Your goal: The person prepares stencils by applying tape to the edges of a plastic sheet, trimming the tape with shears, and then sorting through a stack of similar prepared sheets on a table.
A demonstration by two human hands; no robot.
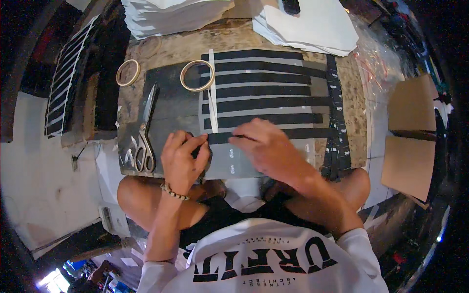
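Seemingly light and limp, best taken by its ends, the near strip (308, 133) is pinched by the left hand (181, 156); the right hand's (266, 146) grip cannot be told.

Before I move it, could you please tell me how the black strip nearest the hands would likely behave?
The black strip is probably floppy, being long and narrow. It is likely light, as it looks thin. Lying flat, it would probably slide rather than roll.
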